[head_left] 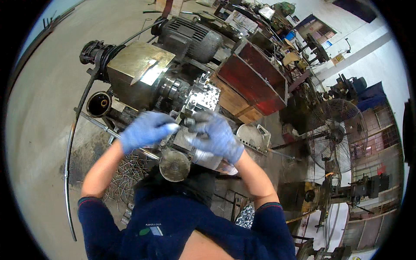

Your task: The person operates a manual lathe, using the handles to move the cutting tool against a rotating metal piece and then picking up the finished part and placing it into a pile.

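Both hands wear blue work gloves and are close together in front of the machine's chuck point(172, 88). My left hand point(147, 131) is blurred by motion, its thumb pointing right; whether its fingers hold anything is unclear. At the fingertips of my right hand point(219, 138) is a small dark round metal part point(187, 121), apparently gripped, though blur hides the exact hold. Just beyond the hands stands a metal tool block point(203, 96) strewn with bright chips. A round metal disc point(174, 166) lies below and between my wrists.
A brass-coloured machine housing point(136, 65) and ribbed motor point(193, 40) stand beyond. A red metal box point(251, 78) is at far right, a fan point(336, 134) further right. A long bar point(69, 160) hangs at left. Thin metal rods point(125, 177) lie under my left arm; shiny small parts point(245, 216) sit near my right sleeve.
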`<state>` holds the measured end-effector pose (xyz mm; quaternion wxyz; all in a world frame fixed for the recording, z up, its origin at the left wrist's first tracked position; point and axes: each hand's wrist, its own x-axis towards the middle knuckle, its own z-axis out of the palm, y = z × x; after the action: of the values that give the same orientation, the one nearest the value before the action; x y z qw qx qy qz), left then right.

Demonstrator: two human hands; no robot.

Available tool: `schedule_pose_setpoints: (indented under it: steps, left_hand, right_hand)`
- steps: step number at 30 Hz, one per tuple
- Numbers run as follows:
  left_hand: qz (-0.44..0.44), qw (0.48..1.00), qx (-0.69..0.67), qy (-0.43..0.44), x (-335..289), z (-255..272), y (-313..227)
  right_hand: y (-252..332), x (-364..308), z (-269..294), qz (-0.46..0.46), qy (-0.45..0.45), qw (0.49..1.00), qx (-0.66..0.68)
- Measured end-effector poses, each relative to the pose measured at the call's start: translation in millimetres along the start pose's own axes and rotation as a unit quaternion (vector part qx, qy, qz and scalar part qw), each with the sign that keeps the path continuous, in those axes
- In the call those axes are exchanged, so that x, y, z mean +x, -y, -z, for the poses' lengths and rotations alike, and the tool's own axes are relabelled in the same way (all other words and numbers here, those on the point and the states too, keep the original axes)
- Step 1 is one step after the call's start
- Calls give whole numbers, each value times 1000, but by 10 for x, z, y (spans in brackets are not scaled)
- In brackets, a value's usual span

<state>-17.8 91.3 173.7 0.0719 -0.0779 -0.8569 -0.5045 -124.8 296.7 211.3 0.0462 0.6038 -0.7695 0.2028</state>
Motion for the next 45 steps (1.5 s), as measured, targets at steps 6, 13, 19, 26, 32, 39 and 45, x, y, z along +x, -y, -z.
schedule_pose_setpoints:
  steps: [6,13,19,26,32,39,45]
  left_hand:
    - [239,889,316,-231,-1018,1051,156]
    - [412,771,421,-242,-2279,1372,937]
    - [400,788,394,-253,-2226,1143,1287]
    - [431,774,410,-218,-2407,1137,1126]
    - [492,723,420,-242,-2872,836,1012]
    - [417,676,574,-200,-3037,1295,1628]
    - [364,598,692,-173,-3423,2560,2315]
  right_hand:
    - [-473,772,-284,-124,143,972,-141]
    - [-693,1000,-560,-199,189,954,-124]
    - [-798,1017,-700,-205,174,961,-63]
    - [-738,1161,-730,-141,153,975,-81]
    - [-731,1227,-742,-167,169,971,-41]
    - [-558,1161,-597,-200,192,959,-61]
    - [-526,1235,-629,-227,208,949,-63]
